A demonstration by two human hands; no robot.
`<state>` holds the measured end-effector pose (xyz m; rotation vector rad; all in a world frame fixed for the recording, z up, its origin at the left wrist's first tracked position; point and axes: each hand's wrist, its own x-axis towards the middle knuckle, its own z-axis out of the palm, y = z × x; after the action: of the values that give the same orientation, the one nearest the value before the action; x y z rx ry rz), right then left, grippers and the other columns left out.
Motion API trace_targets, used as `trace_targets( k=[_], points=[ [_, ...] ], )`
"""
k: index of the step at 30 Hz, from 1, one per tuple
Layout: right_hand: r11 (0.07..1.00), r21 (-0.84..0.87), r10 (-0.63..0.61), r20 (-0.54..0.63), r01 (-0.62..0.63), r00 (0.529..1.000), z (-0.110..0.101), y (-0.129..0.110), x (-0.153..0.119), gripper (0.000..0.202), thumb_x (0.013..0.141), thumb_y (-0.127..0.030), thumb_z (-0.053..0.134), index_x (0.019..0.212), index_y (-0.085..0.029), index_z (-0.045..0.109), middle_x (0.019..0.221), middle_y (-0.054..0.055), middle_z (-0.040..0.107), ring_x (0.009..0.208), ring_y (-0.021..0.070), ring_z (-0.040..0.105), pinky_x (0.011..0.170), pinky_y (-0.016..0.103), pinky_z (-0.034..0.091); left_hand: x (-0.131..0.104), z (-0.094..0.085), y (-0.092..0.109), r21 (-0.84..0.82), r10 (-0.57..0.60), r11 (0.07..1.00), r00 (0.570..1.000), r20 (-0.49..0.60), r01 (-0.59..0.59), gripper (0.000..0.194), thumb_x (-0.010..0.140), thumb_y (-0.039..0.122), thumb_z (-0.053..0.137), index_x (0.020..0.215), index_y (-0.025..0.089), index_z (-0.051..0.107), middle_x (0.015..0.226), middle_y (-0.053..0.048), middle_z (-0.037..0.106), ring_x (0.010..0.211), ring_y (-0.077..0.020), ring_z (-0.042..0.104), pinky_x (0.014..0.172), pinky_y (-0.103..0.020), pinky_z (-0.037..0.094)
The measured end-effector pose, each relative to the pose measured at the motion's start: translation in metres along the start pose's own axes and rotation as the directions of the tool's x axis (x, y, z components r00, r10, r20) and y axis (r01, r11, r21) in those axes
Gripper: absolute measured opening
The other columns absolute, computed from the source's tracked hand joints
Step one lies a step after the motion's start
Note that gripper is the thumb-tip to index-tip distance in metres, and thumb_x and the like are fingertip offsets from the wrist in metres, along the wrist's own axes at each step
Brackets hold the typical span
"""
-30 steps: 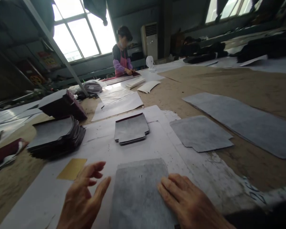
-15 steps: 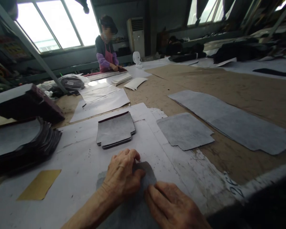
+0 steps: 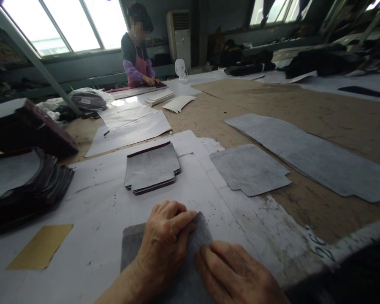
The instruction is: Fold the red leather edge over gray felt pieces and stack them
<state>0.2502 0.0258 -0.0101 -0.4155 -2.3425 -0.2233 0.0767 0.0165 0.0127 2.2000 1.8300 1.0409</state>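
Observation:
A grey fabric piece lies in front of me at the bottom of the view, its near part cut off by the frame. Over its far corner is my left hand, fingers curled and thumb and forefinger together at the edge. My right hand has its fingers pressed together on the piece's right edge, close to the left one. Just beyond them sits a small stack of notched grey pieces with a dark red strip along the far edge. A single notched grey piece lies to its right.
White paper covers the near table. At left are a thick stack of dark-edged pieces and a yellowish card. A long grey piece lies at right. Across the table a co-worker stands by a white fan.
My left forefinger has stretched toward the far corner of the grey piece, and more of that piece shows at left. My right hand stays at the edge. The view has shifted slightly.

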Motion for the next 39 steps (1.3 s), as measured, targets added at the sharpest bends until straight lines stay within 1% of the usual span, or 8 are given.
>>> trace_targets(
  k=[4,10,16,20,25,29,34,39],
  points=[
    [1.000,0.002,0.005,-0.002,-0.005,1.000,-0.001,-0.001,0.000,0.032,0.085,-0.002,0.037,0.087,-0.013,0.067,0.089,0.006,0.066,0.085,0.0184,0.057,0.072,0.029,0.047,-0.001,-0.001,0.000,0.064,0.144,0.988,0.988,-0.059,-0.140,0.025,0.081,0.005,0.048,0.087,0.021,0.067,0.074,-0.002,0.060,0.069,-0.0147,0.051,0.068,-0.034,0.039],
    [1.000,-0.010,0.015,-0.002,-0.016,1.000,0.000,-0.001,0.001,0.030,0.085,-0.003,0.038,0.084,-0.013,0.066,0.088,0.006,0.066,0.084,0.0184,0.057,0.071,0.030,0.046,-0.002,-0.001,0.002,0.119,0.280,0.954,0.960,-0.024,-0.275,0.024,0.087,0.007,0.042,0.094,0.015,0.063,0.078,-0.004,0.061,0.073,-0.0161,0.051,0.069,-0.034,0.037],
    [0.998,-0.060,0.001,-0.027,-0.002,1.000,0.007,-0.001,-0.001,0.034,0.084,-0.001,0.035,0.083,-0.014,0.066,0.086,0.004,0.067,0.083,0.0182,0.058,0.070,0.030,0.046,-0.003,-0.002,0.003,0.171,0.316,0.934,0.949,0.013,-0.313,0.024,0.090,0.011,0.038,0.097,0.014,0.061,0.079,-0.005,0.060,0.076,-0.0165,0.050,0.072,-0.035,0.037],
    [0.998,-0.066,-0.002,-0.146,-0.008,0.989,0.011,-0.002,-0.004,0.033,0.082,0.000,0.035,0.081,-0.014,0.066,0.081,0.005,0.066,0.080,0.0178,0.059,0.067,0.029,0.047,-0.003,-0.004,0.007,0.200,0.337,0.920,0.941,0.042,-0.338,0.024,0.091,0.013,0.036,0.097,0.012,0.060,0.080,-0.006,0.059,0.077,-0.0174,0.050,0.075,-0.037,0.038],
    [0.996,0.087,0.038,-0.069,-0.032,0.997,-0.003,0.010,0.002,0.032,0.082,-0.002,0.036,0.090,-0.012,0.065,0.087,0.008,0.067,0.084,0.0172,0.060,0.069,0.026,0.052,-0.004,-0.004,0.010,0.264,0.371,0.889,0.926,0.062,-0.374,0.027,0.091,0.013,0.032,0.098,0.009,0.058,0.079,-0.007,0.058,0.079,-0.0196,0.050,0.076,-0.039,0.036],
    [0.947,0.264,0.185,0.016,-0.183,0.983,-0.017,0.025,0.012,0.033,0.078,-0.001,0.037,0.094,-0.012,0.064,0.087,0.010,0.064,0.083,0.0150,0.059,0.069,0.024,0.053,-0.005,-0.001,0.008,0.287,0.385,0.879,0.922,0.046,-0.381,0.028,0.090,0.010,0.032,0.098,0.009,0.058,0.081,-0.007,0.059,0.079,-0.0196,0.050,0.077,-0.040,0.036],
    [0.949,0.209,0.236,0.034,-0.237,0.971,-0.013,0.034,0.024,0.028,0.079,-0.003,0.040,0.088,-0.013,0.064,0.078,0.008,0.061,0.073,0.0143,0.057,0.063,0.025,0.051,-0.005,0.000,0.007,0.271,0.376,0.887,0.925,0.049,-0.374,0.027,0.090,0.009,0.033,0.099,0.009,0.058,0.080,-0.007,0.059,0.077,-0.0191,0.049,0.076,-0.040,0.036],
    [0.951,0.192,0.233,0.064,-0.242,0.970,-0.004,0.035,0.026,0.029,0.082,-0.005,0.040,0.099,-0.010,0.063,0.076,0.008,0.059,0.071,0.0147,0.054,0.061,0.026,0.050,-0.006,-0.001,0.008,0.243,0.351,0.901,0.933,0.075,-0.359,0.026,0.090,0.010,0.033,0.099,0.011,0.058,0.080,-0.006,0.058,0.077,-0.0181,0.048,0.075,-0.039,0.036]
  ],
)
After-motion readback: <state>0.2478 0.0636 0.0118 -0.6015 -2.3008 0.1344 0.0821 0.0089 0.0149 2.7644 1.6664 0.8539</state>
